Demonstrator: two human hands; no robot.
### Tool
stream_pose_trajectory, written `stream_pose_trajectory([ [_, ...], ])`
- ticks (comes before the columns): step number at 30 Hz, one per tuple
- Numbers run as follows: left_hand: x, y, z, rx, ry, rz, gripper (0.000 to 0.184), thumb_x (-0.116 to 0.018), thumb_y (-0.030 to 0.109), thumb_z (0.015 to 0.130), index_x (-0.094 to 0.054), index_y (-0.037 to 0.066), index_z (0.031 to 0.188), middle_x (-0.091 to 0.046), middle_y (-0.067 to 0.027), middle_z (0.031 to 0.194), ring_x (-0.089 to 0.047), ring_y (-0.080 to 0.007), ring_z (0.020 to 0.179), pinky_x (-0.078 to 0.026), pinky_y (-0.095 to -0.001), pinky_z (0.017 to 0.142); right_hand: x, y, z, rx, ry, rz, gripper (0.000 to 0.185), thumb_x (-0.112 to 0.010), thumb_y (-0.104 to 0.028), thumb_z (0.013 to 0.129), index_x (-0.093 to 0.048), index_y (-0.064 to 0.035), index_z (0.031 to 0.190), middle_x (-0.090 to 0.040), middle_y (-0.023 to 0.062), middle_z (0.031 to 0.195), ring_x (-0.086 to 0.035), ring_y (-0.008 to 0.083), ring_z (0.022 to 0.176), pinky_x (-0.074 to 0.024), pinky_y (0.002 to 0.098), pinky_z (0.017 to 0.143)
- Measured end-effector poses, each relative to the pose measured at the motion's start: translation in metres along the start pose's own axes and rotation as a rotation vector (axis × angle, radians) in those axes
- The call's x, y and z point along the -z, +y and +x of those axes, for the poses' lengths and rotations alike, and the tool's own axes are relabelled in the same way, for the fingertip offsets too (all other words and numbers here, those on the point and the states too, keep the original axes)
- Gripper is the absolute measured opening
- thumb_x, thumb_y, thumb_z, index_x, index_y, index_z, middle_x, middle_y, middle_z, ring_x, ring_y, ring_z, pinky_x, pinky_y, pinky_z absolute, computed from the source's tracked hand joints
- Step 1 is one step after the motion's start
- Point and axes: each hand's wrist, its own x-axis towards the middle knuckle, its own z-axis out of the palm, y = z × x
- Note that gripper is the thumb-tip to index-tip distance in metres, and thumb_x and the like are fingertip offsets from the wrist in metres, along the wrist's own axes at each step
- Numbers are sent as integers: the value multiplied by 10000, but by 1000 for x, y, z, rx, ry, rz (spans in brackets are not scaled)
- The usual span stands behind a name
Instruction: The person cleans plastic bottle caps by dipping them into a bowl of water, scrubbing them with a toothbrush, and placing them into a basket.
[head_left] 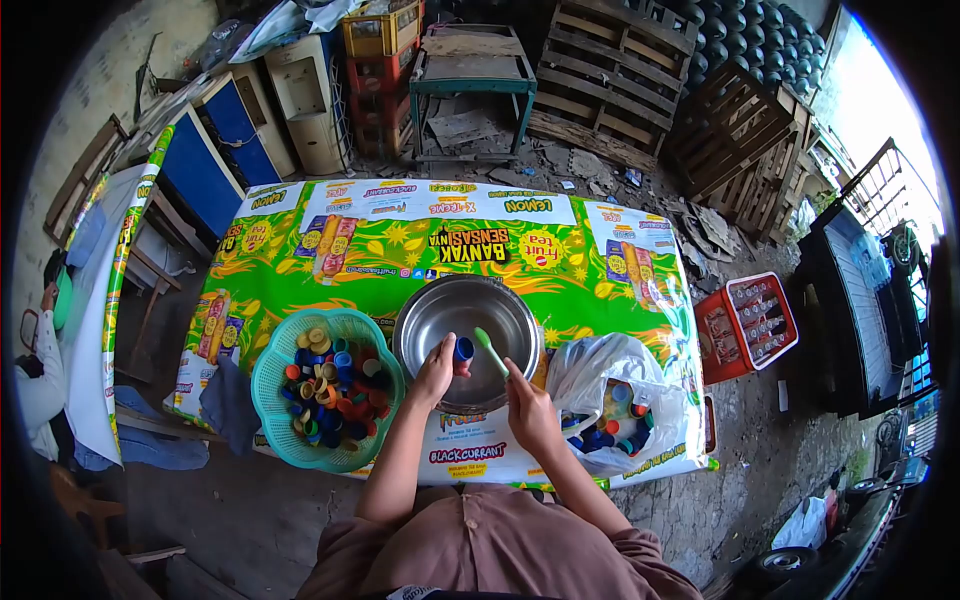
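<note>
My left hand is closed on a blue bottle cap, held over the near part of a steel bowl. Something reddish shows just below the cap; I cannot make out what it is. In my right hand is a pale green brush that looks like a toothbrush, its head raised beside the cap without clearly touching it. Left of the bowl stands a turquoise plastic basket full of mixed-colour bottle caps. On the right, a white plastic bag lies open with more caps inside.
A green printed banner covers the table. A grey cloth hangs at its left edge. A red crate stands off the right side. Wooden pallets and a green-framed table are behind. Another person's sleeve shows far left.
</note>
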Motion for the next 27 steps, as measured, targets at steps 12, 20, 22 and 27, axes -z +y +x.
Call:
stream_pose_trajectory([
  [12,2,11,-5,195,-178,-354,453,-274,393,925,-475,10,789,-353,3,534,-375,-116,509,-359,-265,538,4,-4,-2,114,-64,-85,415,-466,-115,846,-402,-124,1256,-586,220,828,-570,396,706,-469,434,608],
  [20,2,12,-3,231,-202,-395,450,-308,405,918,-470,20,752,-350,2,525,-379,-118,496,-361,-261,528,3,11,4,47,-6,47,394,-472,-94,844,-418,-93,1235,-574,240,774,-570,395,657,-448,430,566],
  [22,0,14,-5,208,-222,-400,458,-314,416,918,-476,19,757,-366,-1,531,-397,-121,506,-368,-261,537,12,1,7,-52,13,77,372,-471,-67,841,-436,-52,1212,-557,255,700,-570,396,644,-438,407,551],
  [27,-13,12,-14,-371,-38,-137,235,-439,215,912,-431,21,1043,-520,-55,901,-540,-107,815,-464,-254,716,13,-17,-6,2,-85,187,350,-460,-20,830,-470,-26,1180,-536,242,626,-562,381,613,-439,350,581],
])
